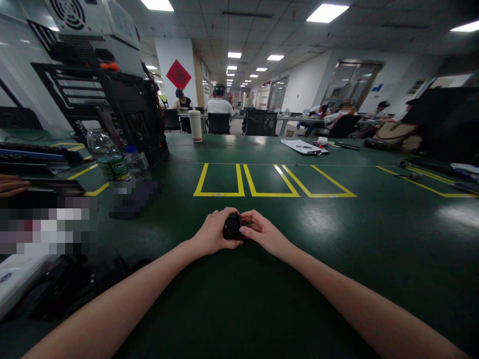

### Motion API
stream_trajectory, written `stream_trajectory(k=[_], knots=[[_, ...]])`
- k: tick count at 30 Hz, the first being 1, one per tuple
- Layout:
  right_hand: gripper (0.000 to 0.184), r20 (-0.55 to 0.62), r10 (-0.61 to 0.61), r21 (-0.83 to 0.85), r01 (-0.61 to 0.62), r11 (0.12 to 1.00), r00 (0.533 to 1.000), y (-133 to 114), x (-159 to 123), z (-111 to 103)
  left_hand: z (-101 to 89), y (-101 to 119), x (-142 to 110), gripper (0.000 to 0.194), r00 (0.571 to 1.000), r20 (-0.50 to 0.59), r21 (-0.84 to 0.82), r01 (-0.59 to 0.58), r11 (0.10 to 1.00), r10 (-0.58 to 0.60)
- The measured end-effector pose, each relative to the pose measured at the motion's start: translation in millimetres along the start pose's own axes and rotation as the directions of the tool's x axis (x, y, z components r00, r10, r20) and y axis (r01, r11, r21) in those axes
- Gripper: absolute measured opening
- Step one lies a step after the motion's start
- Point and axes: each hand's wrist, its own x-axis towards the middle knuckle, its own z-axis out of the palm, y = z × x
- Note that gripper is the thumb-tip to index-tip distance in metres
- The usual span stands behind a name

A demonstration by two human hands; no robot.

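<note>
A small black rounded case (231, 227) is between my two hands, low over the dark green tabletop (239, 299). My left hand (214, 231) wraps round its left side, fingers at the far edge and thumb at the near edge. On its right side my right hand (264, 233) grips with thumb and fingertips. A dark seam or edge shows near my right fingertips. Whether the case is lifted or rests on the table I cannot tell.
Yellow tape rectangles (219, 194) mark the table ahead. At left stand a water bottle (108, 154), a smaller blue-capped bottle (136, 164) and a black computer chassis (130, 109). A white cup (195, 126) and a clipboard (304, 147) sit farther back. Another person's hand (11, 184) shows far left.
</note>
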Motion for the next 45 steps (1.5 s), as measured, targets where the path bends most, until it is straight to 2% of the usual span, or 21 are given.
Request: stream_trajectory(k=[4, 11, 15, 24, 28, 34, 41, 45], knots=[[0.029, 0.048, -0.033, 0.051, 0.031, 0.998, 0.998, 0.9, -0.9, -0.8, 1.2, -1.5, 0.4, 0.059, 1.0, -0.01, 0.014, -0.009, 1.0, 0.009], [0.019, -0.035, -0.022, 0.025, 0.023, 0.999, 0.999, 1.7, 0.0, 0.5, -0.5, -1.1, -0.5, 0.06, 1.0, 0.002, 0.004, 0.0, 1.0, 0.0], [0.024, -0.053, 0.0, -0.014, -0.001, 1.0, 0.999, 0.9, 0.6, 0.2, -0.4, -0.5, -0.3, 0.06, 1.0, 0.003, -0.007, 0.012, 1.0, -0.012], [0.029, 0.037, -0.017, 0.061, 0.015, 0.998, 0.999, -0.1, -0.7, -2.5, -0.2, -0.1, 0.3, 0.06, 1.0, 0.01, -0.01, 0.023, 1.0, -0.023], [0.019, -0.006, -0.011, 0.053, 0.011, 0.999, 1.0, -1.9, -0.7, -0.5, 0.2, -1.5, -0.1, 0.061, 1.0, 0.007, -0.008, 0.005, 1.0, -0.005], [0.024, -0.045, -0.003, 0.004, 0.003, 1.0, 0.999, 0.6, 1.6, 0.9, 0.4, 0.2, 0.9, 0.06, 1.0, 0.007, -0.003, 0.019, 1.0, -0.019], [0.032, 0.046, -0.025, 0.048, 0.023, 0.999, 0.999, -1.1, -0.7, -1.0, -1.3, 1.0, -0.1, 0.058, 1.0, 0.014, 0.002, 0.01, 1.0, -0.01], [0.021, 0.012, -0.022, 0.03, 0.022, 0.999, 1.0, -1.2, -0.7, 0.4, -1.3, 0.3, -0.2, 0.058, 1.0, 0.014, -0.012, 0.007, 1.0, -0.006]])
